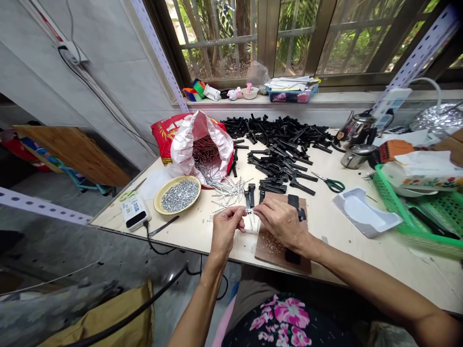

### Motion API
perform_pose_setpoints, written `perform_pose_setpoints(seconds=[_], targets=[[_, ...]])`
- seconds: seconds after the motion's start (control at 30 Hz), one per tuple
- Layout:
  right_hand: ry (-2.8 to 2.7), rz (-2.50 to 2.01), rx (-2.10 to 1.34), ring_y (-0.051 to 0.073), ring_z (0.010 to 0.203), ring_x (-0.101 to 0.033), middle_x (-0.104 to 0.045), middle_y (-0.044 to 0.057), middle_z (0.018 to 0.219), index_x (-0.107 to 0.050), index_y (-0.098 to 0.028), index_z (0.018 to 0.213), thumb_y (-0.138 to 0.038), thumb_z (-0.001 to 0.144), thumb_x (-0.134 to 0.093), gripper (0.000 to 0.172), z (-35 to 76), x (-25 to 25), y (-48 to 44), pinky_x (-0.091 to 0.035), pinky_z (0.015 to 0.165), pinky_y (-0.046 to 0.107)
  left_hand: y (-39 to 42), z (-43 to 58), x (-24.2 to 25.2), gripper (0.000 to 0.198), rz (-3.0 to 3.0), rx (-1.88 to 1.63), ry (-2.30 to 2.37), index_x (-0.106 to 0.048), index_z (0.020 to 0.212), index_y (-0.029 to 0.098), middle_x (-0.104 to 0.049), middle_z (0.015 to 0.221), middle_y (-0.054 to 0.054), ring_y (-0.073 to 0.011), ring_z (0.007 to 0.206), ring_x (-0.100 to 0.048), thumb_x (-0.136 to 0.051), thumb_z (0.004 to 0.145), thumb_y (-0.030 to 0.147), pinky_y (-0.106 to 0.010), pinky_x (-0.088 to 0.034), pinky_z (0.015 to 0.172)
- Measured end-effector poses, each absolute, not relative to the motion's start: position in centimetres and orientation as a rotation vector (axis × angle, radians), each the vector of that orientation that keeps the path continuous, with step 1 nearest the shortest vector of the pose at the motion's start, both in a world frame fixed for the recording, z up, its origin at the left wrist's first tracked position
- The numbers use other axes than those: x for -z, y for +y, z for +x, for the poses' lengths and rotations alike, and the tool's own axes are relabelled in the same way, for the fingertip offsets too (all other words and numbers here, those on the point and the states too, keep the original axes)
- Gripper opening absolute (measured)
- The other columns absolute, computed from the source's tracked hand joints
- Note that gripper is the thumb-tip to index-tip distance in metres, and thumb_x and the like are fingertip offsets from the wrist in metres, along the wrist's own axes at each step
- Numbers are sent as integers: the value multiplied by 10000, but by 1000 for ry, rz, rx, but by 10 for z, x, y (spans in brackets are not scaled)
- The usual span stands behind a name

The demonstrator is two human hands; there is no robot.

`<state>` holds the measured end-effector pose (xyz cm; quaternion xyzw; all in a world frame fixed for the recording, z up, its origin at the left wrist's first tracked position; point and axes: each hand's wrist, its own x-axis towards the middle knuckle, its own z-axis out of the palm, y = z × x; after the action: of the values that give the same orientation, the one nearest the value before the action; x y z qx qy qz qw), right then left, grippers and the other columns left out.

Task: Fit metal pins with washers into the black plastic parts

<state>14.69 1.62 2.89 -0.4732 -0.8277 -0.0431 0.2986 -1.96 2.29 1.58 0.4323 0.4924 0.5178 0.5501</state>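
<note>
My left hand (228,226) and my right hand (284,222) meet over the front of the table, fingertips pinched on a thin silvery metal pin (249,210) that spans between them. Whether a small part sits on the pin is too small to tell. Beyond the hands lie loose metal pins (231,191) and a few upright black plastic pieces (251,193). A yellow dish (157,205) of small shiny metal parts (181,195) stands to the left. My right hand is above a brown board (267,248) with dark pads and crumbs on it.
An open red-and-white sack (177,149) holds more pins. Behind is a heap of black plastic pieces (285,140). Green-handled scissors (334,185), a white tray (365,212) and a green basket (392,205) are at right. A white device (134,212) sits at the left edge.
</note>
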Motion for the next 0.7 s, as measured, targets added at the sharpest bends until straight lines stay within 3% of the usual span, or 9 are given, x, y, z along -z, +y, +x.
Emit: perform_pose_setpoints(seconds=[0.7], targets=[[-2227, -1320, 3, 151, 741, -589, -646, 55, 813, -628, -166, 888, -263, 959, -413, 246, 159, -11, 16, -371, 638, 256, 26, -10, -5, 283, 1044, -1111, 1150, -700, 839, 110, -643, 700, -16, -61, 484, -519, -688, 720, 366, -211, -481, 484]])
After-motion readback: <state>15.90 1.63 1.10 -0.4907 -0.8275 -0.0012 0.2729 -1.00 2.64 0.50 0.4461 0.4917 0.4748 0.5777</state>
